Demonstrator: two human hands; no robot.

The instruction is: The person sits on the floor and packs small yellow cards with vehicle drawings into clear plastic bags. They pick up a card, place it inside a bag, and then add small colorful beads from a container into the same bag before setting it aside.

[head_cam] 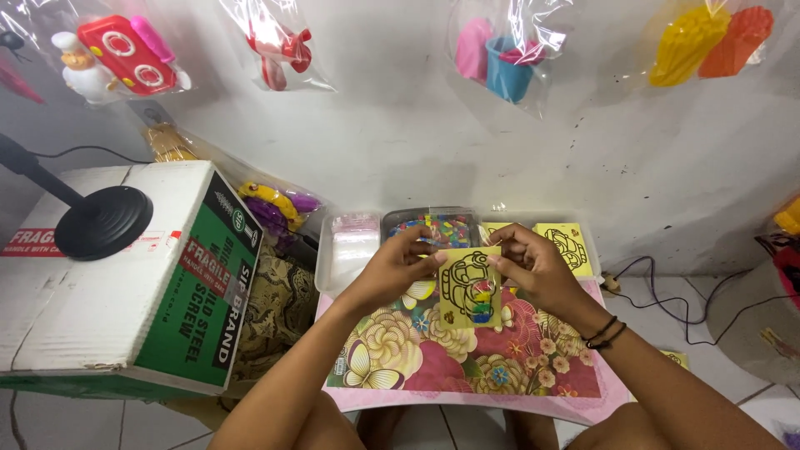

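Hands: left hand [398, 265] and right hand [533, 265] meet over the middle of the scene, each pinching one upper edge of a yellow card [469, 287]; fingers closed on it.
Yellow card: held upright between both hands, above the mat; it bears a black car outline, partly filled with colour near its lower right.
Wrist: dark bands [603, 333] circle the right wrist.
Mat: floral mat [433, 358], pink with cream and yellow flowers, lies near, beneath the hands.
Trays: just beyond the hands, a clear tray [354, 250] at left, a tray of mixed coloured pieces [433, 227] in the middle, and a second yellow car card [567, 246] at right.
Left side: cardboard box [125, 283], white and green, carrying a black round stand base [104, 221].
Far wall: plastic bags of toys [117, 54] hang along the white wall [400, 133].
Right side: black cables [667, 292] run along the floor.
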